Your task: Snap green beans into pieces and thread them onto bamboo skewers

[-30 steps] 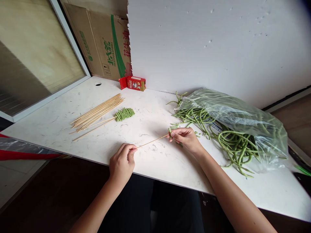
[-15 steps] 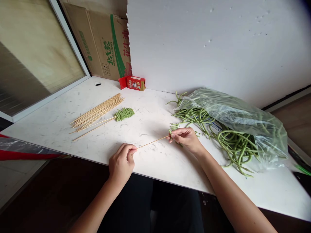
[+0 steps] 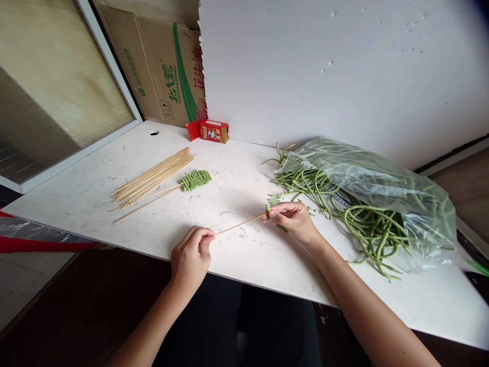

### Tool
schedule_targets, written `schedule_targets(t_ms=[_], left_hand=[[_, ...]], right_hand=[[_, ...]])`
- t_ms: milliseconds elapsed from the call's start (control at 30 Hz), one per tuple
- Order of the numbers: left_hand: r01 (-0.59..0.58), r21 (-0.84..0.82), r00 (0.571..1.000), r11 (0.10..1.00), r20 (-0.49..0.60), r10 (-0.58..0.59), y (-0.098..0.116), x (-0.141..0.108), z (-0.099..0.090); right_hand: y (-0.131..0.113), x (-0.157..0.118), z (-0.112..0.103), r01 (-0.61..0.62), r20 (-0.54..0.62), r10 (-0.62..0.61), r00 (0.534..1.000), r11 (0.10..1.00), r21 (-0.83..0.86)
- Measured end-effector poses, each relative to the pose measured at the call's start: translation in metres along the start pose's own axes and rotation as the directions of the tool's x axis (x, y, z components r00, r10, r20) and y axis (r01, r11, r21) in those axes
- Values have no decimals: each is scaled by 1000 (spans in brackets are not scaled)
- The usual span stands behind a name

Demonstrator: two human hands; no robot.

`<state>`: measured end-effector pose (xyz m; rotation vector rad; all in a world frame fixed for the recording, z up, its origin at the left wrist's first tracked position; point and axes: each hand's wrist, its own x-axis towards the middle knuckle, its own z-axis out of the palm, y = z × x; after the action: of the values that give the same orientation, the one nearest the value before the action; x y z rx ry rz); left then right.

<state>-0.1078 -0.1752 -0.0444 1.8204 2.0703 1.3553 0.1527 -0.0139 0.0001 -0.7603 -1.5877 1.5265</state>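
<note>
Between thumb and fingers, my left hand (image 3: 193, 251) pinches one end of a thin bamboo skewer (image 3: 239, 225) above the table's front part. At the skewer's other end, my right hand (image 3: 293, 220) grips a short piece of green bean (image 3: 268, 209); its fingers partly hide where bean and skewer meet. More cut bean pieces (image 3: 275, 199) lie just behind my right hand. Left of centre, threaded bean pieces (image 3: 195, 179) sit packed on skewers lying on the table. A bundle of bare skewers (image 3: 155, 176) lies beside them.
A clear plastic bag (image 3: 378, 178) of long beans lies at the right, with loose long beans (image 3: 376, 227) spilling out. A small red box (image 3: 214, 131) stands at the back near a cardboard box (image 3: 160, 71). A white panel (image 3: 328, 66) rises behind the table (image 3: 95, 188).
Both hands keep nearly the same place and grip on the skewer and bean piece. The view has shifted very slightly at the right.
</note>
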Motion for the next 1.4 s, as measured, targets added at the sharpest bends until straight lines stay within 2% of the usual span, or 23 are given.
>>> schedule_targets(t_ms=[467, 1400], left_hand=[[16, -19, 1000, 1000, 4, -16, 0, 0, 0], [24, -36, 1000, 999, 3, -24, 2, 1, -1]], right_hand=[[2, 0, -4, -24, 40, 27, 999, 996, -81], [9, -1, 0, -141, 20, 140, 990, 986, 87]])
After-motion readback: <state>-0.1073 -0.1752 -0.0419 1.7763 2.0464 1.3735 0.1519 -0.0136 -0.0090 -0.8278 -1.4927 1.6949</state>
